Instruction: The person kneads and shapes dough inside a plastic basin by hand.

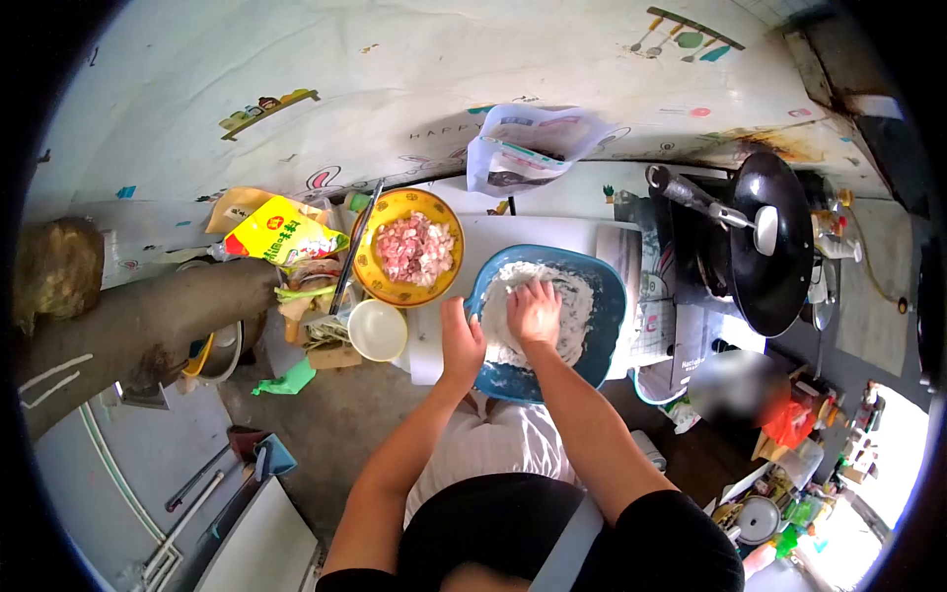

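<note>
A blue basin [614, 314] sits in front of me with white flour [575, 314] in it, partly clumped and smeared up the sides. My left hand [462, 342] grips the basin's left rim, thumb pointing up along the outside. Inside the basin, my right hand [535, 312] lies palm down on the flour with its fingers a little apart, their tips dusted white. Left of the basin stands a yellow-orange bowl [367, 268] of chopped pinkish meat [415, 249]. Just below that bowl is a small white bowl [377, 331].
A dark stick [357, 247] leans by the meat bowl's left edge. A yellow seasoning packet [281, 233] lies further left. Against the wall stands a clear plastic bag [528, 153]. On the right a black wok [771, 259] with a ladle [764, 229] rests on the stove.
</note>
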Demonstrator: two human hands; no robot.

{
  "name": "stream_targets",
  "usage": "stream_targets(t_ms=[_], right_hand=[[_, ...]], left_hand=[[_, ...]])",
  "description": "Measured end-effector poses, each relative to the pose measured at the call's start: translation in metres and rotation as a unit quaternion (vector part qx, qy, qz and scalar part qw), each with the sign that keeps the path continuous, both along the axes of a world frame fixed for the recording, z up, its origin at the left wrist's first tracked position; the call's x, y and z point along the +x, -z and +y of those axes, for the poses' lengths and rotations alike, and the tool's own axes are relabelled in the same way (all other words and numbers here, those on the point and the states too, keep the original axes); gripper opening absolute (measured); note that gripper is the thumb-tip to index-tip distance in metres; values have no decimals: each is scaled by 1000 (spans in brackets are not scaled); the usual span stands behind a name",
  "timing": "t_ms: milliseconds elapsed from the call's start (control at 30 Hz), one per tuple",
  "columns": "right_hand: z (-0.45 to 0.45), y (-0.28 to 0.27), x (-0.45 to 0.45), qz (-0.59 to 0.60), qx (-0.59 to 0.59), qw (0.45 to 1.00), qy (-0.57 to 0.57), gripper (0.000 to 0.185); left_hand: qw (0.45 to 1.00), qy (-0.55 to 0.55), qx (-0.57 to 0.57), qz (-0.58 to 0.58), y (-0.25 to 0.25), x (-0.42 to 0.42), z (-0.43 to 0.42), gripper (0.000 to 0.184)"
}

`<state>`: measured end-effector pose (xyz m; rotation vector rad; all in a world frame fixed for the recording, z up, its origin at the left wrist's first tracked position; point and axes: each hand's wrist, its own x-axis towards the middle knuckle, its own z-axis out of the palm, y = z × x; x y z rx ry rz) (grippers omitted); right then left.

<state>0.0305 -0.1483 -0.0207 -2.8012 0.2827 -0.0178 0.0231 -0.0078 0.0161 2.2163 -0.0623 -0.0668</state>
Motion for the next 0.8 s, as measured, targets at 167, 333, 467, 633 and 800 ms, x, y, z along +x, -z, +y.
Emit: stream_targets(t_ms=[167, 333, 467, 633, 800], right_hand=[[-3, 3, 1, -23, 41, 998, 30, 23], [-24, -1, -3, -71, 230, 971, -5, 27], [-34, -54, -16, -15, 207, 972, -112, 30], [-13, -72, -57, 77, 72, 972, -209, 34], [-6, -44, -63, 59, 19, 969, -239, 30]], left_hand=[[1000, -5, -9, -17, 11, -4, -1, 41], [1000, -17, 6, -23, 16, -5, -1, 40], [999, -27, 8, -18, 18, -5, -2, 40], [999, -34, 16, -5, 15, -3, -4, 40], [999, -33, 19, -19, 15, -3, -5, 37]])
